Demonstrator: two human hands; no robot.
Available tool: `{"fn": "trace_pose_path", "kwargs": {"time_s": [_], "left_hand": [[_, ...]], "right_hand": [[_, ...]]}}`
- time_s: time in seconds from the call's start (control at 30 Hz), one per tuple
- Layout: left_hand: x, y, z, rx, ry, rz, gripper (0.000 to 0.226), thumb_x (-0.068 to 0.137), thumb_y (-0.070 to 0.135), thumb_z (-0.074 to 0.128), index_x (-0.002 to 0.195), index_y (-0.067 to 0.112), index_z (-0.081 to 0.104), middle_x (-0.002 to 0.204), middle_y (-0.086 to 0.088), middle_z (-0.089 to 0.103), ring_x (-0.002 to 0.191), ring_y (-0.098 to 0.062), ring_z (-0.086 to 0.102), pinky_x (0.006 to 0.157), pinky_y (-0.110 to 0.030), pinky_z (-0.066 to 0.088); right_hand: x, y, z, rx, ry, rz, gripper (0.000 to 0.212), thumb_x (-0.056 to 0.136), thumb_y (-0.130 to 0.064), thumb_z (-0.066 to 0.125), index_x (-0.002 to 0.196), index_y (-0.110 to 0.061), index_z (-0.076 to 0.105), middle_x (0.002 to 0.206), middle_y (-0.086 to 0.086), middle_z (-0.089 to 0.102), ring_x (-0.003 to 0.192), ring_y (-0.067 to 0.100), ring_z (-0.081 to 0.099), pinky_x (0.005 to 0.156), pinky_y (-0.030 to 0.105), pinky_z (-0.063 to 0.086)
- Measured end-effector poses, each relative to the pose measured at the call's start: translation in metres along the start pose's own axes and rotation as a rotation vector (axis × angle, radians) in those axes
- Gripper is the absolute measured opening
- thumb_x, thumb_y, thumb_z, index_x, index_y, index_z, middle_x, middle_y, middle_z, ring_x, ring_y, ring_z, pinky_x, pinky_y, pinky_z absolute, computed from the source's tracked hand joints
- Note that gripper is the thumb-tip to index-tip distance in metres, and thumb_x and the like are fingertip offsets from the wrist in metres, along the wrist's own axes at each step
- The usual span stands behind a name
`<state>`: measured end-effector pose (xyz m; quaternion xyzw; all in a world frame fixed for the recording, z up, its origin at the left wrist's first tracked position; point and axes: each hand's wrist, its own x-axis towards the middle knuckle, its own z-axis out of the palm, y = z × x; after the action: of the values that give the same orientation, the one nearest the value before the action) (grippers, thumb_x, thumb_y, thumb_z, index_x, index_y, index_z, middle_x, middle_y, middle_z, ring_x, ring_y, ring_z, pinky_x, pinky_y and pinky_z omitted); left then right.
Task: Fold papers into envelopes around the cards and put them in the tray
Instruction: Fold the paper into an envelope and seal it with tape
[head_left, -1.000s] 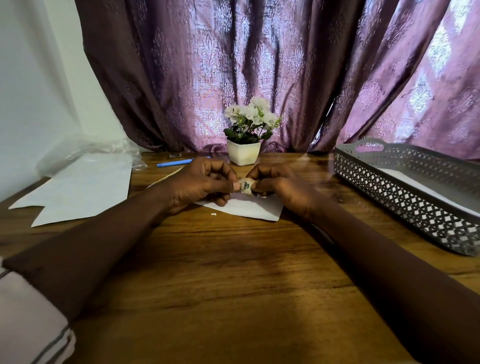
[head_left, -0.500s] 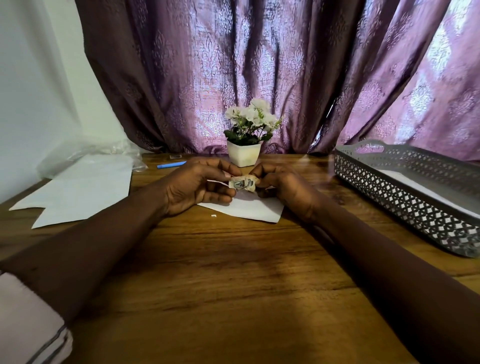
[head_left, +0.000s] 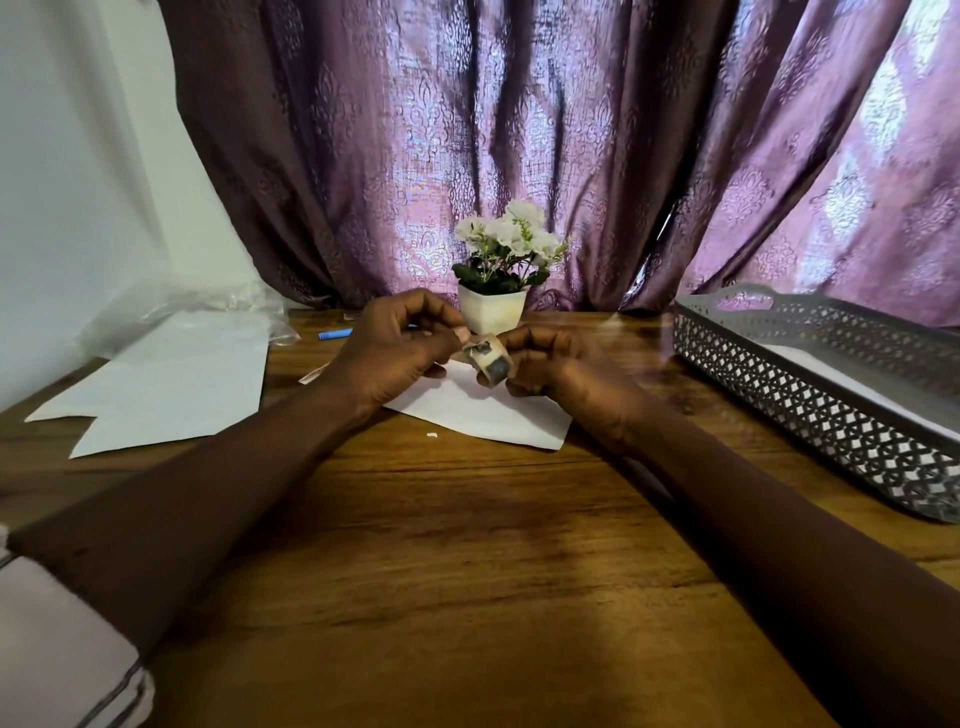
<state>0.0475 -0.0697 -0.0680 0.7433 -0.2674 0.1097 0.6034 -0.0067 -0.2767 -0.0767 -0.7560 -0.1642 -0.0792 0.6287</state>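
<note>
A small roll of tape (head_left: 491, 361) is held just above the table between both hands. My right hand (head_left: 561, 371) grips the roll from the right. My left hand (head_left: 400, 345) pinches the roll's upper left edge with thumb and fingertip. Under the hands lies a folded white paper (head_left: 483, 415) on the wooden table; whether a card is inside is hidden. The grey lattice tray (head_left: 769, 379) stands at the right with a white sheet (head_left: 852, 379) inside it.
Loose white papers (head_left: 171, 384) lie at the left, with a crumpled clear plastic bag (head_left: 171, 306) behind them. A blue pen (head_left: 335, 334) and a white flower pot (head_left: 493, 312) sit at the back near the purple curtain. A tiny white scrap (head_left: 431, 434) lies by the folded paper.
Both hands have lifted the tape roll a little off the paper and turned it, so its flat side now faces me. The folded paper has stayed in place.
</note>
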Motion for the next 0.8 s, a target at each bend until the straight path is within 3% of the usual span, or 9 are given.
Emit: {"fn": "trace_pose_path", "kwargs": {"time_s": [0.1,0.23,0.43,0.57,0.67,0.8], "left_hand": [[0.001,-0.001,-0.002,0.311,0.102,0.333,0.006,0.092,0.013,0.073,0.096,0.017,0.072,0.089,0.001,0.069,0.078,-0.013,0.067,0.073,-0.037,0.059],[-0.005,0.007,0.001,0.567,0.024,0.600,0.024,0.087,0.024,0.078,0.109,0.018,0.069,0.099,0.002,0.060,0.085,-0.013,0.063,0.075,-0.038,0.056],[-0.006,0.010,0.007,0.602,0.065,0.654,0.032,0.086,0.021,0.080,0.116,0.018,0.070,0.102,0.002,0.057,0.086,-0.009,0.061,0.074,-0.039,0.056],[-0.008,0.012,0.009,0.538,0.066,0.629,0.032,0.084,0.014,0.083,0.114,0.018,0.072,0.101,0.002,0.062,0.084,-0.009,0.065,0.075,-0.034,0.059],[-0.010,0.014,0.011,0.499,0.057,0.611,0.037,0.082,0.010,0.083,0.115,0.021,0.072,0.100,0.004,0.063,0.083,-0.009,0.066,0.075,-0.031,0.059],[-0.009,0.012,0.012,0.456,0.057,0.591,0.036,0.081,0.006,0.084,0.113,0.020,0.075,0.099,0.003,0.066,0.082,-0.008,0.068,0.075,-0.033,0.061]], "right_hand": [[0.000,-0.001,0.003,0.016,0.067,-0.030,0.031,0.090,0.015,0.058,0.111,-0.002,0.073,0.101,0.012,0.079,0.089,0.016,0.072,0.080,0.030,0.055],[0.003,0.000,0.004,0.093,0.131,-0.078,0.027,0.090,0.014,0.062,0.102,-0.006,0.075,0.094,0.008,0.079,0.083,0.015,0.072,0.080,0.030,0.059],[0.006,0.000,0.005,0.142,0.183,-0.117,0.024,0.087,0.017,0.065,0.106,0.004,0.072,0.093,0.011,0.078,0.081,0.014,0.075,0.074,0.027,0.059],[0.005,-0.001,0.005,0.126,0.169,-0.107,0.029,0.085,0.017,0.067,0.095,-0.009,0.075,0.085,0.001,0.080,0.080,0.012,0.075,0.080,0.032,0.061],[0.005,0.000,0.006,0.114,0.159,-0.114,0.028,0.085,0.013,0.070,0.096,-0.012,0.076,0.091,0.003,0.080,0.086,0.017,0.075,0.088,0.041,0.060],[0.007,0.004,0.006,0.107,0.164,-0.110,0.028,0.086,0.014,0.070,0.098,-0.011,0.077,0.090,0.005,0.080,0.083,0.017,0.074,0.084,0.040,0.059]]}}
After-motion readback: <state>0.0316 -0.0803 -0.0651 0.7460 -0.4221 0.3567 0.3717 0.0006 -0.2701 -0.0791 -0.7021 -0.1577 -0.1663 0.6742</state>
